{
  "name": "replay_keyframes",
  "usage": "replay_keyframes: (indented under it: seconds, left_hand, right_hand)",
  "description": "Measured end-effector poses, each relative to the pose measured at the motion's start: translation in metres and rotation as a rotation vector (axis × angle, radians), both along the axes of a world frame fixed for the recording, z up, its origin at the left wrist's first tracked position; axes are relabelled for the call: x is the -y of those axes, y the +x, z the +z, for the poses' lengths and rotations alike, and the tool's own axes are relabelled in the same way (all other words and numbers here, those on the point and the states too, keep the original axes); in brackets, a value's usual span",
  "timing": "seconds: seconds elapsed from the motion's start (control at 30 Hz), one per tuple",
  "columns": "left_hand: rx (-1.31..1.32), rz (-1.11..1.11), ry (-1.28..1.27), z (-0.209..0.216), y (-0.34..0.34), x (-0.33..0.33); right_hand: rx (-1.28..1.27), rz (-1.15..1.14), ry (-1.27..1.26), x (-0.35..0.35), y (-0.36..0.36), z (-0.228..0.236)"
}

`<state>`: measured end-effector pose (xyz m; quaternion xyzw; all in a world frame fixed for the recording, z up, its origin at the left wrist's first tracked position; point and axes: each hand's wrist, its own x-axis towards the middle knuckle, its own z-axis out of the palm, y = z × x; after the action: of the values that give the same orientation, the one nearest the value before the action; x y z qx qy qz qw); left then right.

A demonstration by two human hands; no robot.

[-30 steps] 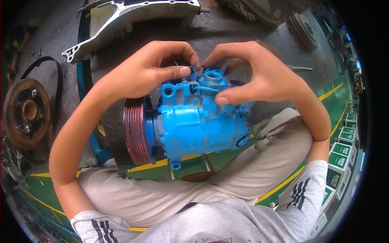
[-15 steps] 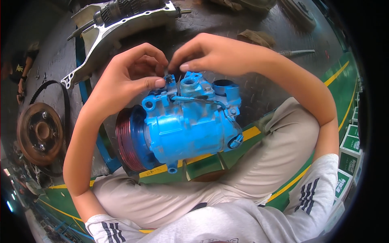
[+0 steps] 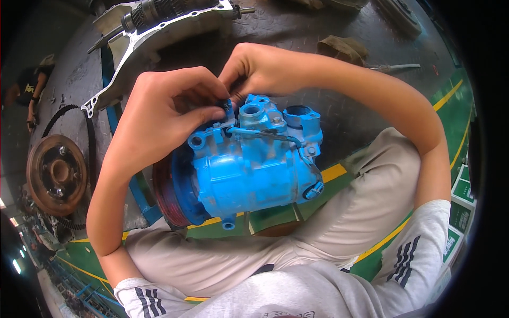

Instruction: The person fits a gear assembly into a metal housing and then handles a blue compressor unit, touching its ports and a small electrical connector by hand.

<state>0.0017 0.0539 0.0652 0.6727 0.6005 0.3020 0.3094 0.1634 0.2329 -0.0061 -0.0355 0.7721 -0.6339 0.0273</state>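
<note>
A blue-painted car air-conditioning compressor (image 3: 249,177) lies on its side at the table's near edge, in front of me. Its ribbed pulley (image 3: 168,193), reddish and dark, faces left. On top are round ports and a thin cable. My left hand (image 3: 156,108) reaches over its upper left, thumb and fingers closing on a small upright blue bracket (image 3: 230,112) with a dark piece at its side. From the far side my right hand (image 3: 253,68) meets it there, thumb and fingers pinched together. Whatever lies between the right fingertips is hidden.
Beyond my left hand stands an open metal gearbox housing (image 3: 130,53) with a gear shaft (image 3: 159,13). At left are a rusty round pulley (image 3: 57,167) and a toothed belt (image 3: 91,138). A brown cloth (image 3: 343,50) lies at the back right. Another person (image 3: 33,87) is at far left.
My right hand has come down and left, its fingers closing against the bracket. My left fingers have closed in toward the same spot. The whole view has shifted slightly.
</note>
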Motion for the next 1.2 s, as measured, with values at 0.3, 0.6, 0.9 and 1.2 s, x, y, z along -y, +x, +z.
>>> replay_keyframes:
  seconds: [0.3, 0.6, 0.9, 1.2]
  left_hand:
    - [-0.232, -0.057, 0.16, 0.006, 0.005, -0.005]
    - [-0.322, -0.062, 0.358, -0.005, 0.005, -0.01]
    - [-0.351, 0.178, 0.152, 0.017, -0.005, -0.007]
    - [0.008, 0.21, 0.245, 0.006, -0.005, 0.024]
  right_hand:
    - [0.033, -0.091, -0.064, 0.002, 0.006, -0.009]
    - [-0.083, -0.144, -0.134, 0.003, 0.007, -0.021]
    - [-0.166, -0.262, 0.055, 0.001, 0.01, 0.002]
    - [-0.157, -0.266, 0.339, 0.014, 0.008, 0.038]
